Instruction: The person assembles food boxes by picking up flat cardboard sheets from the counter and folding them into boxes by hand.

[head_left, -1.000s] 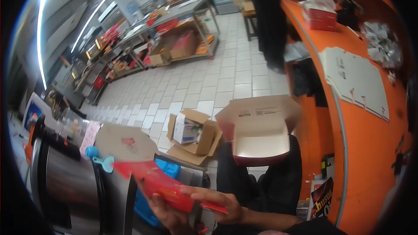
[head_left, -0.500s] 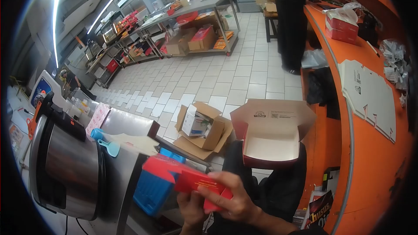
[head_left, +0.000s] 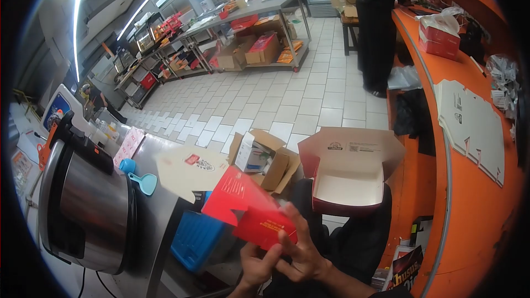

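In the lower middle, a partly folded red cardboard food box [head_left: 264, 226] is between my hands. My left hand [head_left: 258, 266] grips its lower edge from below, with the thumb pressed near the corner. At the box's right end, my right hand [head_left: 305, 251] pinches the card, one finger raised along the side. A cream panel with a printed logo [head_left: 185, 168] extends beyond the red part toward the metal counter; it looks joined to the box. Another box, folded and with its lid up [head_left: 349, 190], rests on my lap, white inside.
A steel cooker [head_left: 91, 209] and light-blue scoop [head_left: 144, 183] are on the metal counter at left. Below is a blue crate [head_left: 194, 240]. An open carton [head_left: 270, 160] sits on the floor. Flat box blanks [head_left: 469, 127] lie on the orange counter; a person in black [head_left: 376, 33] stands beyond.
The red box has turned and tilted so its cream panel and printed side show more. My right fingers have spread and shifted along its end. The view has moved slightly.
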The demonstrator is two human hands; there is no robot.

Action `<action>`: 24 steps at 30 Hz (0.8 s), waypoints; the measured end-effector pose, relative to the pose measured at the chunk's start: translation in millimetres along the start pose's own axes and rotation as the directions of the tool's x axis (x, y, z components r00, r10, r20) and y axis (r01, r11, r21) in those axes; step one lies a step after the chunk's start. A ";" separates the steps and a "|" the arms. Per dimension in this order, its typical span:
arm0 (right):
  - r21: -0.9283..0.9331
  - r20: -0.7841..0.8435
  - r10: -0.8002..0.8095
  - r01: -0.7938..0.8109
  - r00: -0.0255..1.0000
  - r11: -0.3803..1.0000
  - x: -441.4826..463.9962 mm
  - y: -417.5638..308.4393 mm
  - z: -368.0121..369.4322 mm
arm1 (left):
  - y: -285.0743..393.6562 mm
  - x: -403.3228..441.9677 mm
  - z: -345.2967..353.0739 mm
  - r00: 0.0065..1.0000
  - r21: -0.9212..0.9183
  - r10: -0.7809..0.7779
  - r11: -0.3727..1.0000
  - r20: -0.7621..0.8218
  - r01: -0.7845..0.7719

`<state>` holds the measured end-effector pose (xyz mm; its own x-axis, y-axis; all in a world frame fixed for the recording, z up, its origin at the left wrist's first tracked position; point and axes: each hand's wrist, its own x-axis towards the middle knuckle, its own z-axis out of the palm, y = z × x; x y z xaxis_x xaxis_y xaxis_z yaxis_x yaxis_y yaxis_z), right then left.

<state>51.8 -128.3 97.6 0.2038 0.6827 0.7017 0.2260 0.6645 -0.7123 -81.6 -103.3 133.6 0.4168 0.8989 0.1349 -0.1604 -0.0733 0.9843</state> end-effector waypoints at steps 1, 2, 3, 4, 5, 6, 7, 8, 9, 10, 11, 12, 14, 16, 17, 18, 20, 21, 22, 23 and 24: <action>0.119 0.057 0.009 -0.016 0.998 0.993 -3.9 4.0 -1.5 | -2.3 1.5 -10.8 0.999 -0.025 -0.048 0.999 0.007 0.048; 0.119 0.059 0.010 -0.017 0.998 0.993 -0.6 1.3 -7.0 | 0.0 1.2 -14.9 0.999 -0.027 -0.049 0.998 0.004 0.049; 0.265 0.087 0.093 -0.113 0.992 0.957 7.5 -3.5 -14.5 | 2.4 0.9 -17.6 0.990 -0.051 -0.137 0.989 0.045 0.139; 0.403 0.125 0.169 -0.206 0.978 0.892 13.8 -5.4 -19.8 | 6.2 0.9 -21.2 0.971 -0.070 -0.222 0.971 0.087 0.228; 0.346 0.108 0.181 -0.208 0.977 0.915 15.2 -0.8 -21.3 | 17.1 -0.6 -25.1 0.921 0.076 -0.355 0.935 0.159 0.347; 0.346 0.109 0.182 -0.208 0.977 0.915 14.8 0.5 -21.1 | 20.9 -3.1 -29.0 0.922 0.076 -0.355 0.935 0.158 0.347; 0.248 0.183 0.242 -0.283 0.953 0.926 14.2 1.3 -21.0 | 22.5 -6.4 -32.4 0.836 0.182 -0.481 0.876 0.263 0.447; 0.142 0.249 0.307 -0.348 0.919 0.927 14.0 1.8 -21.3 | 26.7 -8.5 -33.8 0.721 0.297 -0.599 0.800 0.348 0.521; -0.021 0.322 0.266 -0.275 0.909 0.961 18.5 -1.6 -24.2 | 34.5 -5.7 -34.9 0.649 0.392 -0.683 0.728 0.336 0.563; -0.021 0.324 0.266 -0.274 0.908 0.962 16.3 -1.3 -22.7 | 43.2 -2.4 -35.2 0.568 0.486 -0.759 0.646 0.320 0.589; -0.003 0.386 0.273 -0.294 0.881 0.956 10.4 -1.7 -19.7 | 36.6 -8.7 -45.8 0.498 0.576 -0.799 0.593 0.336 0.562; 0.013 0.447 0.278 -0.317 0.850 0.948 4.4 -2.4 -16.7 | 28.8 -16.3 -56.0 0.426 0.659 -0.837 0.538 0.343 0.526; -0.012 0.495 0.292 -0.329 0.819 0.944 -5.0 -7.8 -14.8 | 1.6 -40.5 -77.3 0.436 0.606 -0.822 0.566 0.366 0.559; -0.029 0.705 0.262 -0.344 0.659 0.939 -12.3 -8.5 -16.5 | -31.9 -67.1 -97.6 0.633 0.473 -0.624 0.774 0.458 0.421; 0.004 0.747 0.240 -0.366 0.619 0.931 -13.4 -9.2 -16.3 | -31.4 -71.8 -98.7 0.653 0.444 -0.587 0.804 0.478 0.396; 0.004 0.749 0.238 -0.364 0.618 0.931 -10.1 -9.2 -17.2 | -31.3 -74.0 -100.5 0.650 0.446 -0.584 0.805 0.486 0.391; 0.099 0.909 0.090 -0.421 0.407 0.901 -2.3 -9.6 -20.1 | -28.0 -76.2 -100.4 0.633 0.452 -0.589 0.803 0.502 0.389; 0.025 0.931 0.153 -0.474 0.332 0.880 -6.3 -9.8 -19.0 | -26.3 -77.0 -99.7 0.635 0.456 -0.581 0.807 0.509 0.374; 0.025 0.932 0.150 -0.472 0.330 0.881 -6.6 -10.4 -18.0 | -24.1 -78.0 -99.4 0.649 0.468 -0.570 0.812 0.504 0.349; 0.052 0.910 0.152 -0.470 0.386 0.881 -5.7 -12.5 -17.0 | -22.2 -79.3 -99.0 0.674 0.467 -0.546 0.823 0.497 0.323; 0.080 0.884 0.155 -0.467 0.442 0.880 -1.1 -17.5 -16.1 | -18.8 -80.5 -97.9 0.711 0.461 -0.525 0.831 0.468 0.310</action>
<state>63.0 -145.5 109.6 -0.7168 0.6728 0.1832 0.0279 0.2902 -0.9566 -199.8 -132.0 93.1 0.7992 0.4755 -0.3676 0.4086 0.0188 0.9125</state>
